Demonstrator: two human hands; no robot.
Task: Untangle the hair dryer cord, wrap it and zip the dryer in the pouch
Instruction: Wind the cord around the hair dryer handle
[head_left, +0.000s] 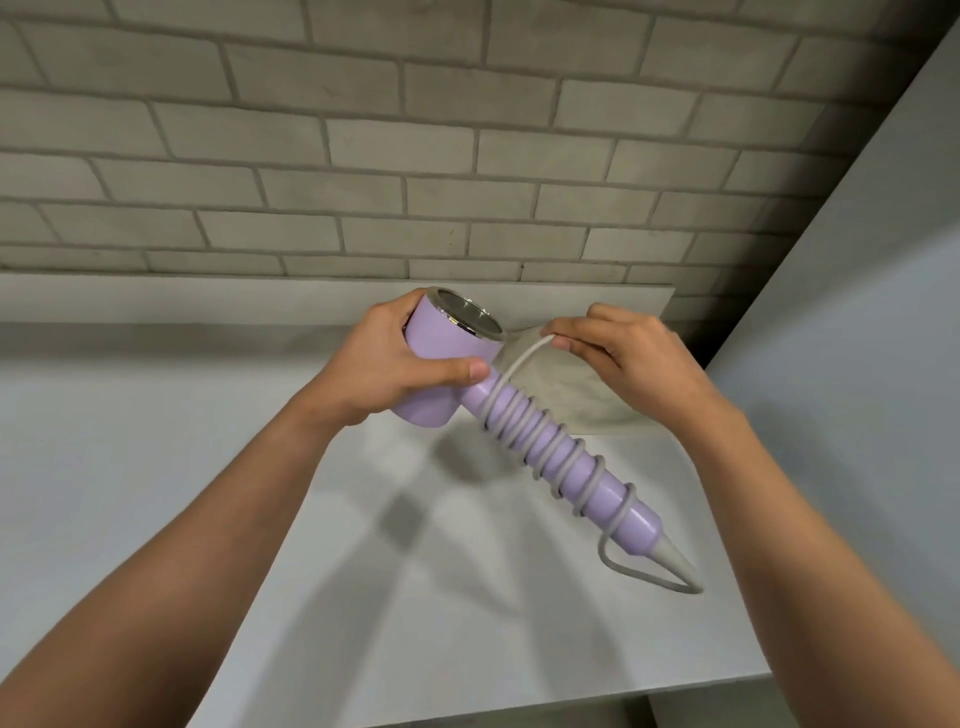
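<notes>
Over counter (156, 467) — left hand (384, 364) grips dryer (441, 345), right hand (628, 353) pinches cord (521, 356).

The hair dryer (441, 358) looked like smooth, satiny lilac plastic with a shiny metal rim. Its cord (545, 447) seemed matt grey rubber. The pouch (576, 395) was dull beige cloth, the wall (363, 156) rough brick.

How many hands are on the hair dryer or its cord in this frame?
2. The left hand grips the hair dryer by its barrel; the right hand pinches the cord above the wrapped handle, in front of the pouch.
</notes>
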